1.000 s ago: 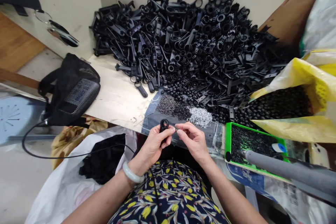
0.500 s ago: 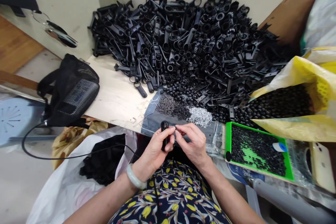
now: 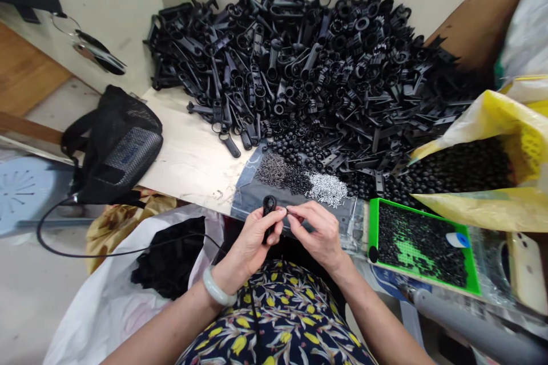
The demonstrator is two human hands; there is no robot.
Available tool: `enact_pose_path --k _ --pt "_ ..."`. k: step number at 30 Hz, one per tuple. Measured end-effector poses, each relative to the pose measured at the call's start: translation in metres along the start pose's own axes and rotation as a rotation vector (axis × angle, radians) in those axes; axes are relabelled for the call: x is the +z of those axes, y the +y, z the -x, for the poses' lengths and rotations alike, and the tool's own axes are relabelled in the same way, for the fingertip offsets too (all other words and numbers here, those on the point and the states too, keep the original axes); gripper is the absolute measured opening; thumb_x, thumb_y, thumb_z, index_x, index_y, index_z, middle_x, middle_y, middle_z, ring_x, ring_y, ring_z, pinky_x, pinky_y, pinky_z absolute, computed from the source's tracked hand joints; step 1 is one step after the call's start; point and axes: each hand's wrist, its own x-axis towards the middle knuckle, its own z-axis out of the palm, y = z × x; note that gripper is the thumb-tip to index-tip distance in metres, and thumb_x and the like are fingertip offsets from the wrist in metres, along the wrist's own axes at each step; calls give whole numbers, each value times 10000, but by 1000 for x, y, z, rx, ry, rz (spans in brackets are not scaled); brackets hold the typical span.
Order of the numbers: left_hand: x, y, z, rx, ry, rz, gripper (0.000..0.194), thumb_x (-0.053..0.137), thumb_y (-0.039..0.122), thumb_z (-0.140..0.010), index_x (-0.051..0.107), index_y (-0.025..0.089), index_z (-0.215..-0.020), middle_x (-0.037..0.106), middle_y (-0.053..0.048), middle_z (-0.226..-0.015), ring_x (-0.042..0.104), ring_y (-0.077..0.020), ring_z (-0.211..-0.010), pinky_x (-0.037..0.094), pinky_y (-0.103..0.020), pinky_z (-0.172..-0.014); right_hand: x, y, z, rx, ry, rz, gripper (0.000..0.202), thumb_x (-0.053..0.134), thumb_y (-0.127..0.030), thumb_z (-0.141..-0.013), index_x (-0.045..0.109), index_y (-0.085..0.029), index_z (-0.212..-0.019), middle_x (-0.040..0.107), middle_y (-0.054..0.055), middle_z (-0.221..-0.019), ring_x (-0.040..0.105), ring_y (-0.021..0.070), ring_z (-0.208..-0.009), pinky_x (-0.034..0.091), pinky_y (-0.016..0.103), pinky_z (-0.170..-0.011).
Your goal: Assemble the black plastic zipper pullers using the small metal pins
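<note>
My left hand (image 3: 257,234) is closed round a black plastic handle with a ring-shaped head (image 3: 269,203), which sticks up above the fingers. Most of the handle is hidden in the palm. Close beside it, my right hand (image 3: 317,231) pinches at the left fingertips; a tiny dark piece seems to lie between them, too small to name. Just beyond the hands, on a dark cloth mat (image 3: 248,194), are a heap of small brownish screws (image 3: 272,170), a patch of tiny black parts (image 3: 297,181) and a heap of silver pins (image 3: 327,188).
A large pile of black plastic parts (image 3: 274,63) covers the back of the table. At right are a green tray (image 3: 374,228) of small black pieces, a yellow bag (image 3: 471,205) of black balls and a phone (image 3: 528,268). A black mesh bag (image 3: 128,154) lies left.
Both hands stay in nearly the same place. My right fingers have shifted slightly right, a little apart from the left thumb. The camera view has moved slightly.
</note>
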Motion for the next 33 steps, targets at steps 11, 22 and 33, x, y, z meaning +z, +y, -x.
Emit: enact_pose_path --k 11,22,33 --pt "4 -3 1 -36 -12 95 356 886 328 -713 581 145 -727 536 61 -567 373 -14 -424 269 -154 -446 4 5 7 -9 61 -12 178 693 -119 -922 724 -210 -1072 759 45 -889 679 148 -714 575 285 -660" --pt "-1 4 7 -25 -101 -52 302 764 340 -830 661 127 -1018 630 -11 -745 449 -64 -548 299 -207 -524 -2 13 7 101 17 -80 113 661 -155 -937 713 -208 -1022 712 32 -858 643 139 -702 555 281 -656" --pt "-8 -8 13 71 -94 -332 498 568 175 -832 590 204 -1329 605 -5 -916 495 -147 -800 402 -296 -827 5 14 11 -86 -152 76 95 618 -152 -975 682 -187 -1035 692 44 -840 643 168 -752 528 300 -686"
